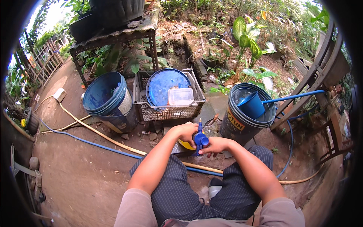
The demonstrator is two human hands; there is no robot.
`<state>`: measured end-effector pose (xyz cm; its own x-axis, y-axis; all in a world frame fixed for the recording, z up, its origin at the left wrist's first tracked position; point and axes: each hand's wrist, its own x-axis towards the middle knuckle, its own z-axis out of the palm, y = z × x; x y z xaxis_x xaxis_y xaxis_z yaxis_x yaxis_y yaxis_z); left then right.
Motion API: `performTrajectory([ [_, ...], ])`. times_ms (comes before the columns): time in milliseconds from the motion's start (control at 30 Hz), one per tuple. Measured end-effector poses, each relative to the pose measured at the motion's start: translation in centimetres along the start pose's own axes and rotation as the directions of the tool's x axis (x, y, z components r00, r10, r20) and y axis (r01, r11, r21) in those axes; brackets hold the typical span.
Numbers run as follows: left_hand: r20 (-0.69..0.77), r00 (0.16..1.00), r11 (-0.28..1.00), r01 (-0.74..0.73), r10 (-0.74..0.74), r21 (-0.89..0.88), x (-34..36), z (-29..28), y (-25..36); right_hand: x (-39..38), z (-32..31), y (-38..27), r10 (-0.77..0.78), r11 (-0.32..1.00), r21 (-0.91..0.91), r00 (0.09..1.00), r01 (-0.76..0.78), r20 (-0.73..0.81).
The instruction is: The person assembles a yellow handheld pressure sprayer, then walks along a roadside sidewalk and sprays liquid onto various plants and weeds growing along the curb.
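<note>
My left hand [186, 133] is closed on a small sprayer with a yellow body [186, 144] and a blue pump head [201, 139] topped by an upright nozzle. My right hand [214, 146] grips the lower part of the blue head from the right, its fingers curled. The yellow body is partly hidden behind my hands. Just beyond them sits a plastic crate [171, 112] holding a round blue lid [162, 85] and a clear plastic box [180, 96].
An open blue bucket [101, 99] stands left of the crate; a dark bucket [239, 132] with a long-handled blue dipper [252, 108] stands right. A metal stand [113, 34] with black pots is behind. Hoses [75, 137] cross the ground. Wooden frames [291, 113] border the right.
</note>
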<state>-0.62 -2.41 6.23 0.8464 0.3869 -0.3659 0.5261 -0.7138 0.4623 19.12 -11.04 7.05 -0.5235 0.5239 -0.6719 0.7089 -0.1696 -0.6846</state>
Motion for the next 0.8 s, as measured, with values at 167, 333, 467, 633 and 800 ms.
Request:
performTrajectory([
  [167,-0.036,0.999,0.999,0.004,-0.005,-0.049,-0.1,-0.1,-0.3,0.0,0.3,0.9,-0.098,0.995,-0.034,0.988,0.095,-0.119],
  [333,-0.252,0.967,0.986,-0.083,0.044,-0.146,0.4,0.9,-4.0,1.5,0.6,1.4,-0.323,0.946,-0.1,0.867,0.308,-0.379],
  [467,-0.161,0.982,0.985,0.07,-0.095,-0.156,0.2,0.0,-3.5,2.1,1.2,0.3,-0.274,0.962,-0.154,0.788,0.226,-0.551],
  [633,-0.216,0.971,0.975,0.05,-0.098,-0.218,0.5,0.5,-4.1,2.7,0.6,0.8,-0.268,0.963,-0.142,0.802,0.227,-0.534],
  [800,-0.291,0.956,0.985,-0.016,-0.035,-0.169,1.1,1.4,-4.6,3.4,0.6,1.8,-0.252,0.968,-0.146,0.833,0.206,-0.492],
])
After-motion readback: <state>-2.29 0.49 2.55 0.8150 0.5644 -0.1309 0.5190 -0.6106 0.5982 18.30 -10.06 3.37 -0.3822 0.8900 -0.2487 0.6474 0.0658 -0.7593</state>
